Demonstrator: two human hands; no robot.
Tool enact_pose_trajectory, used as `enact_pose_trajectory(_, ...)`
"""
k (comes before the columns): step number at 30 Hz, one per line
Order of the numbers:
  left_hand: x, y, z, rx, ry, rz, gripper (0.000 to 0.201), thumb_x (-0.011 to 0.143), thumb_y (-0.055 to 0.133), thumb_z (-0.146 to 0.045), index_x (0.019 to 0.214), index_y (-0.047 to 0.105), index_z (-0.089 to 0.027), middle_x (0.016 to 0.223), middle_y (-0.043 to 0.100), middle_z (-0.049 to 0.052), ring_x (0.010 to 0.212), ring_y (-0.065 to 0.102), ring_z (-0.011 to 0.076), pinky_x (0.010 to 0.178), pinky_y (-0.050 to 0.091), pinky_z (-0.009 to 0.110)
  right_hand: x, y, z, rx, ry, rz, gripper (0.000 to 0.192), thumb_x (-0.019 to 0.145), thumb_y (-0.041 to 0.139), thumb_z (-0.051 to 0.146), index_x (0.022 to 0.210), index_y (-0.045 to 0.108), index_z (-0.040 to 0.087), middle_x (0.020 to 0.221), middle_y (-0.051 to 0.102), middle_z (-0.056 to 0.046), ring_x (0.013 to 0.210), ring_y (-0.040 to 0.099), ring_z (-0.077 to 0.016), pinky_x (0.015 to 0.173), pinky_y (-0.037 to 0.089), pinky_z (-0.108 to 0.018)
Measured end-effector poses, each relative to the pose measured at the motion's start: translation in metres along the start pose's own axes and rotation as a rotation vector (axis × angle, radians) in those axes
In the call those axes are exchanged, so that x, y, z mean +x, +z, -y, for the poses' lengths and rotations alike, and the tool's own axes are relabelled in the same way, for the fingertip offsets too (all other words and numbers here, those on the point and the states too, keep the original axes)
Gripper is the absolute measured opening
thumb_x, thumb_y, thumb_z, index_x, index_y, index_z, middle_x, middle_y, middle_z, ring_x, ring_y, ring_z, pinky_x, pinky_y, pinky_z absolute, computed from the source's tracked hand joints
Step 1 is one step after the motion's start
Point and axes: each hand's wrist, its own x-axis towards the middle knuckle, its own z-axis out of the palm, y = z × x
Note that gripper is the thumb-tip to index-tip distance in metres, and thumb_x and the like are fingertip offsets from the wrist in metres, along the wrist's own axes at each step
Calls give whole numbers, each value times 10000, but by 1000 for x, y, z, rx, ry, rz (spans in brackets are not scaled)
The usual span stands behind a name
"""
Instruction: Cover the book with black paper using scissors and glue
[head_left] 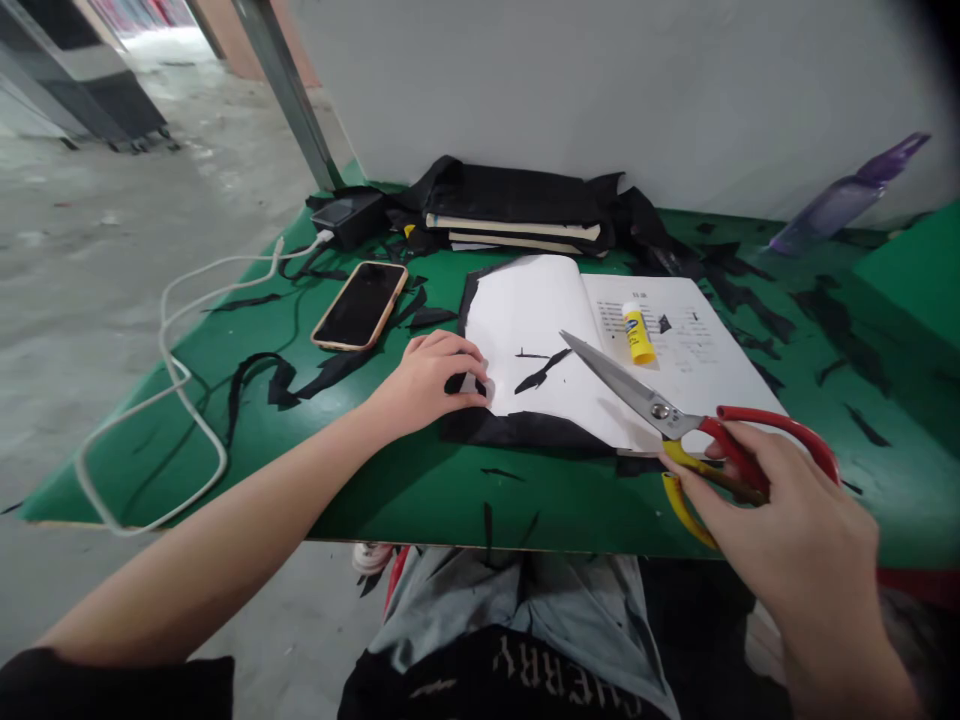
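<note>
An open book lies on the table, with black sheet material showing along its left and near edges. My left hand is at the book's left edge, fingers curled toward the thumb around part of the black sheet; the exact contact is partly hidden. My right hand holds scissors with red and yellow handles, their blades together and pointing up-left above the right page. A yellow glue stick rests on that page. Thin black scraps lie on the left page.
On the green table are a phone, a white cable running to a black box, and many black offcuts. Black-covered books are stacked by the grey wall. A purple spray bottle stands tilted in view at right.
</note>
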Motion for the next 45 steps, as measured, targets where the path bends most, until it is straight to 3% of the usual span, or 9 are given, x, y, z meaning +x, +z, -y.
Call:
enact_pose_trajectory(6,3,7,1,56,-110,-163,86,859,608,-273,919,656,-236,1051,659,31,1048,550,211,967,329,437,-2,1,-1,7,30,12,431,785,631,440,1123,560,182,931,687,-83,761,637,-240,599,470,-329)
enact_pose_trajectory(9,4,3,2,69,-127,-220,164,898,506,-213,957,658,-226,1039,659,45,1023,561,205,930,367,416,-2,2,-1,18,38,15,433,792,620,437,1135,556,181,910,687,-81,763,639,-242,606,471,-332)
enact_pose_trajectory(17,-1,-5,8,177,159,-46,141,883,598,-303,981,700,-302,1063,667,-5,1084,528,198,975,297,397,-4,3,-1,29,42,46,397,805,587,432,1120,563,191,890,680,-79,745,635,-237,597,469,-335)
enact_pose_trajectory(26,1,-2,0,291,232,-19,200,948,469,-266,898,655,-211,977,675,24,1026,556,188,957,290,374,-5,5,-2,24,17,36,426,794,620,431,1117,595,154,903,690,-97,784,644,-243,605,465,-330)
enact_pose_trajectory(31,0,0,-4,295,218,25,193,953,432,-233,917,616,-188,968,660,37,995,559,182,969,286,369,-5,6,-3,38,-110,108,378,821,599,399,1123,590,171,949,703,-72,808,661,-220,630,480,-310)
enact_pose_trajectory(41,0,-4,-8,219,158,31,209,959,399,-233,905,598,-195,939,666,25,949,584,164,974,299,362,-5,-7,-5,-30,-495,310,338,890,502,367,1134,628,170,1050,690,-88,767,668,-207,539,480,-307)
enact_pose_trajectory(45,0,-7,-7,241,136,-16,215,949,396,-239,902,601,-195,897,673,27,903,599,167,966,328,367,-3,-3,-8,18,-544,370,300,889,507,353,1076,664,181,1091,678,-108,790,670,-222,563,496,-325)
